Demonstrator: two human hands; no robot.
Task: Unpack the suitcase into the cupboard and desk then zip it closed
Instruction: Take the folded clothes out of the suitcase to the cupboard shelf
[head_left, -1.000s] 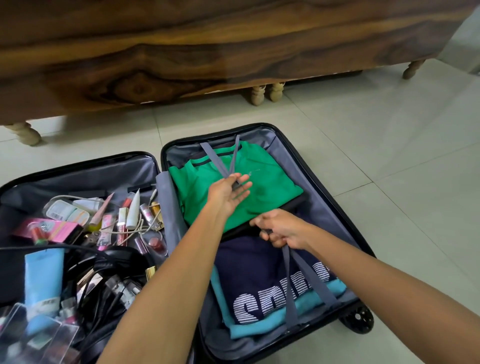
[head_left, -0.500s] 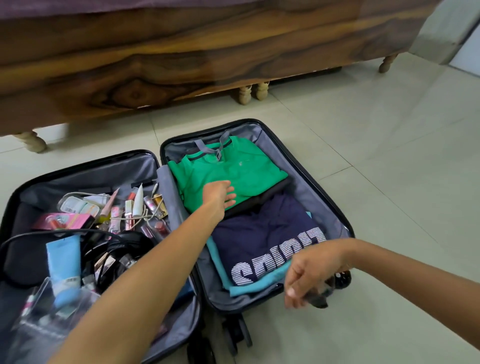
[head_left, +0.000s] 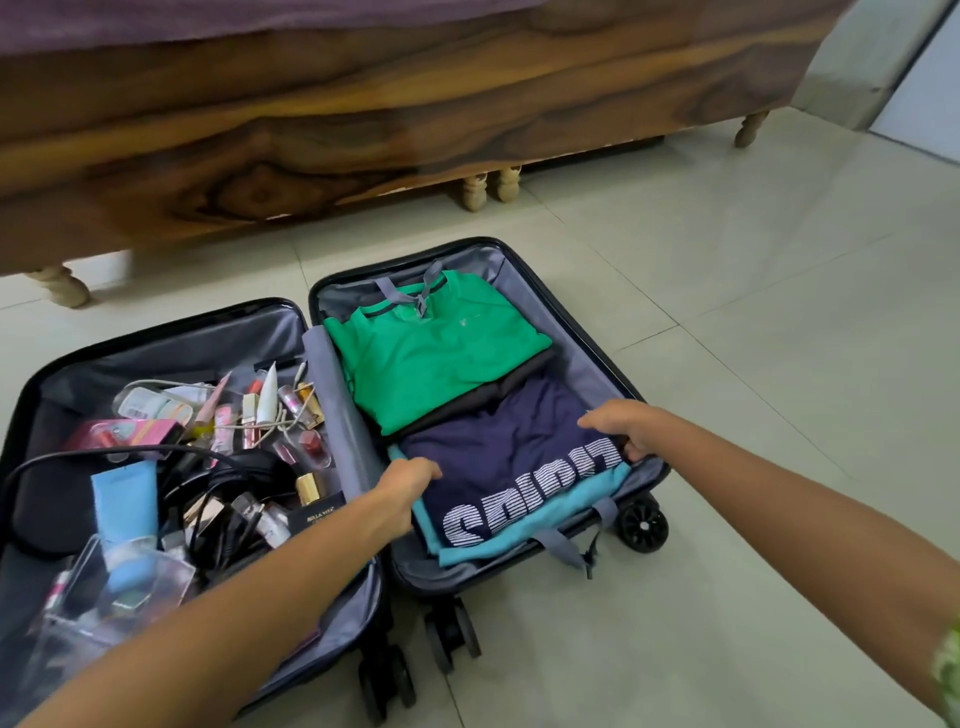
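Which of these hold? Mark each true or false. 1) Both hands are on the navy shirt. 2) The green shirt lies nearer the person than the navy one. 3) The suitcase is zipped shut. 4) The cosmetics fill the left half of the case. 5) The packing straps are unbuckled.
1) True: the left hand and the right hand grip opposite edges of the navy shirt.
2) False: the green shirt lies beyond it, toward the bed.
3) False: the suitcase lies open on the floor.
4) True: the cosmetics are there.
5) True: the straps lie apart at each end.
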